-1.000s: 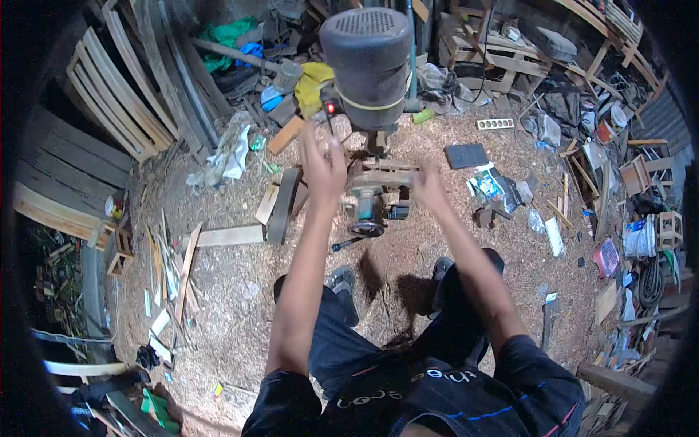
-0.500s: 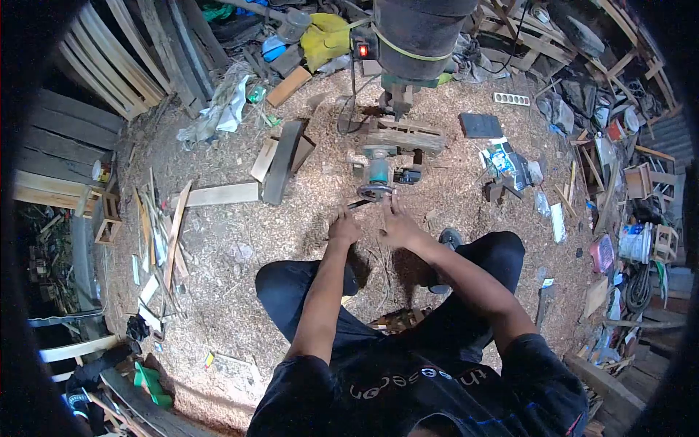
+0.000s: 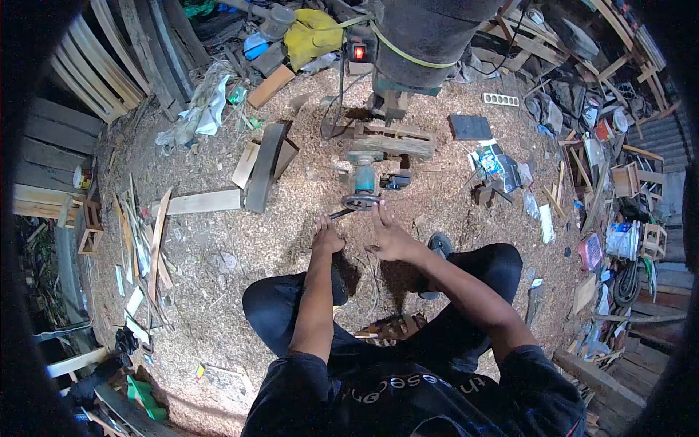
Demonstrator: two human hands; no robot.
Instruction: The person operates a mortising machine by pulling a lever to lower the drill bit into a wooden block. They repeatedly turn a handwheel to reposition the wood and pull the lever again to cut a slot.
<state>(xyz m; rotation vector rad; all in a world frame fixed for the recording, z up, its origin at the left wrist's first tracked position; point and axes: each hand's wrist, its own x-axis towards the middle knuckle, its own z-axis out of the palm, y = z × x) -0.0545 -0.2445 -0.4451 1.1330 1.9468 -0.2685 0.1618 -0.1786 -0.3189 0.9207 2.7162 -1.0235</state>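
Note:
My left hand is at the outer end of a thin black lever, its fingers bent over the tip. My right hand reaches up with fingers stretched and thumb apart, fingertips against the right rim of a dark handwheel. Behind the wheel is a green vise body. A rough wooden block with a slot along its top sits beyond it, under the machine's tool head. The contact between the block and the tool is too small to make out.
The dark machine motor housing hangs overhead, with a lit red switch beside it. Loose boards lie at left on the shavings-covered floor. A black flat box and a white power strip lie at right.
The head view has shifted, so most of the scene sits slightly further left. My hands stay at the lever and handwheel, with little visible movement of their own.

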